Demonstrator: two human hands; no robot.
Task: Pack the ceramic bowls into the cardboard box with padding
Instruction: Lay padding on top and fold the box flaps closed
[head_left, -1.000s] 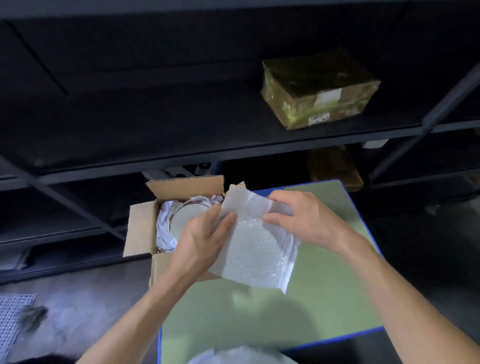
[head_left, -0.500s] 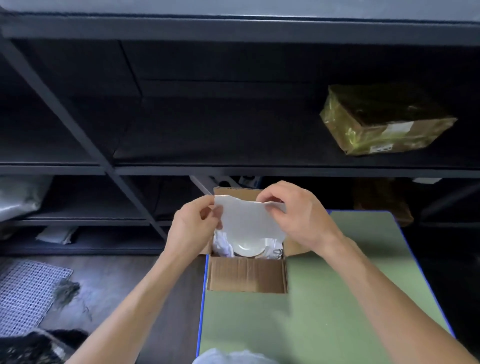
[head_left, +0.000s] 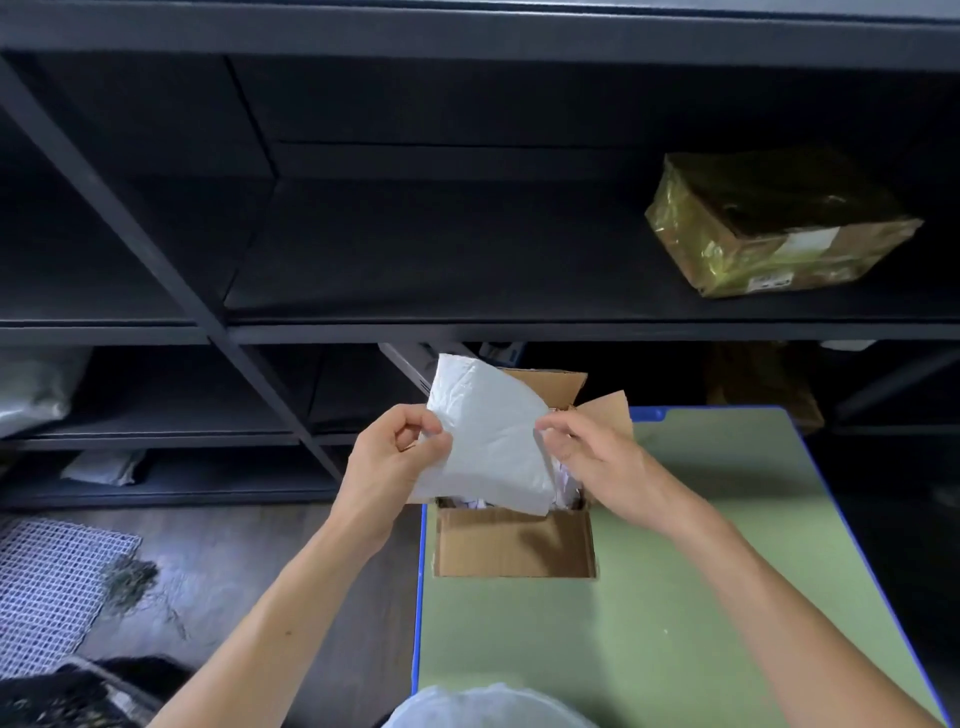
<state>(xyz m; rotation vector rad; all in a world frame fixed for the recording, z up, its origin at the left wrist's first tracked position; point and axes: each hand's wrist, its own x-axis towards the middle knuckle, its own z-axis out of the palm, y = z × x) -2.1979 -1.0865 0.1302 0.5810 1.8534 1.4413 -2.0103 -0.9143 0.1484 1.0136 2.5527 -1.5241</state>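
An open cardboard box (head_left: 514, 543) stands at the far left corner of the green table (head_left: 649, 623). Above its opening I hold a white sheet of bubble-wrap padding (head_left: 488, 441), tilted up toward the shelf. My left hand (head_left: 389, 457) pinches the sheet's left edge. My right hand (head_left: 587, 452) pinches its right edge. The sheet hides nearly all of the box's inside; only scraps of white wrapping show at the near rim. No bowl shows.
Dark metal shelving (head_left: 467, 332) rises right behind the box, with a taped brown parcel (head_left: 779, 228) on it at the right. More white padding (head_left: 483, 706) lies at the table's near edge. A mesh mat (head_left: 47, 587) lies on the floor at the left.
The padding sheet has been spread wider and raised over the box, so the bowl seen half a second ago is now covered. My hands have moved apart along its edges.
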